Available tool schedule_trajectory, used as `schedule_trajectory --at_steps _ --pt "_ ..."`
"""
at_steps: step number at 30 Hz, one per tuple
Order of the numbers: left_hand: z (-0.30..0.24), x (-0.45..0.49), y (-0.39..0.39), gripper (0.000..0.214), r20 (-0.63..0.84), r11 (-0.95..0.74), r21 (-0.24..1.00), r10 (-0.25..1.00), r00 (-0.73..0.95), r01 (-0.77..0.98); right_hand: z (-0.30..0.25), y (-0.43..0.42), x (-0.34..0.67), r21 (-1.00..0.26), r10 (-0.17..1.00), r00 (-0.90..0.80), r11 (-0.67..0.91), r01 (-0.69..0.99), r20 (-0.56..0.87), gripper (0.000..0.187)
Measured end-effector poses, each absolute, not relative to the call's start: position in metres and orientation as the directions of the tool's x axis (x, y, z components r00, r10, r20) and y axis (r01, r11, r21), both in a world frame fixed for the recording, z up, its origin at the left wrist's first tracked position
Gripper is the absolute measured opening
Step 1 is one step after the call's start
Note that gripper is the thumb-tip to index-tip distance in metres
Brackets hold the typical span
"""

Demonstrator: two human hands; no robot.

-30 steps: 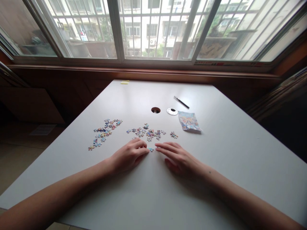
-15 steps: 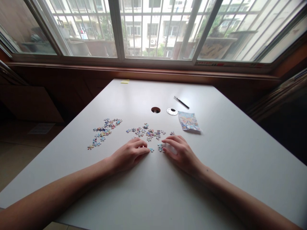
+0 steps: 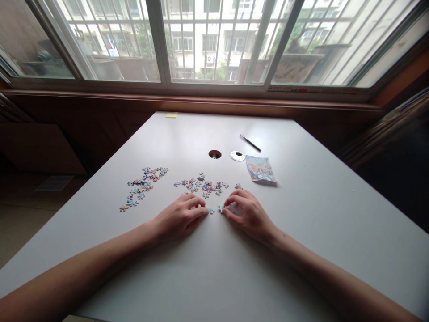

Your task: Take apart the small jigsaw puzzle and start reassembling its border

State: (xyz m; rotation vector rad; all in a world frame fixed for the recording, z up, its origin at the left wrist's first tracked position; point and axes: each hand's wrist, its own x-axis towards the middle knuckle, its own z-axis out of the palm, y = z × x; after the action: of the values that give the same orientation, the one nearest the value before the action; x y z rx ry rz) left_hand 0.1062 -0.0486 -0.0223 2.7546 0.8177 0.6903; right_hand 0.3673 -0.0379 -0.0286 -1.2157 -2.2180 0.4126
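Note:
My left hand (image 3: 179, 217) rests on the white table (image 3: 311, 214), fingers curled, its fingertips touching a small blue puzzle piece (image 3: 211, 210). My right hand (image 3: 247, 212) lies just right of it, fingers bent and pinching a little puzzle piece (image 3: 221, 208) at the fingertips. The two pieces sit a finger's width apart between my hands. Just beyond my hands lies a loose scatter of puzzle pieces (image 3: 201, 184). A second group of pieces (image 3: 142, 188) runs diagonally farther left.
A colourful puzzle packet (image 3: 259, 169) lies right of the scatter. Behind it are a white ring cap (image 3: 237, 155), a round cable hole (image 3: 215, 154) and a black pen (image 3: 250, 142). A yellow note (image 3: 171, 115) sits at the far edge under the window.
My right hand went from lying flat with fingers stretched to reaching up to the scatter, then drew a piece back toward the left hand's piece. The left hand stayed put.

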Motion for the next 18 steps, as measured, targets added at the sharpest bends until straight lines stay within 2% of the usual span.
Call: schedule_trajectory --at_steps 11,16,18 --pt "-0.0232 0.1068 -0.048 0.025 0.372 -0.833 0.292 0.552 0.746 0.47 -0.0303 -0.0431 0.3604 -0.484 0.768 -0.518 0.64 0.597 0.376 0.005" --pt "-0.0222 0.1064 -0.0482 0.027 0.365 -0.83 0.296 0.555 0.747 0.472 -0.0296 -0.0429 0.3653 -0.512 0.768 -0.51 0.639 0.574 0.386 0.013" --pt "-0.0214 0.1063 -0.0487 0.028 0.356 -0.828 0.301 0.557 0.75 0.473 -0.0292 -0.0435 0.3678 -0.512 0.768 -0.505 0.639 0.574 0.393 0.011"
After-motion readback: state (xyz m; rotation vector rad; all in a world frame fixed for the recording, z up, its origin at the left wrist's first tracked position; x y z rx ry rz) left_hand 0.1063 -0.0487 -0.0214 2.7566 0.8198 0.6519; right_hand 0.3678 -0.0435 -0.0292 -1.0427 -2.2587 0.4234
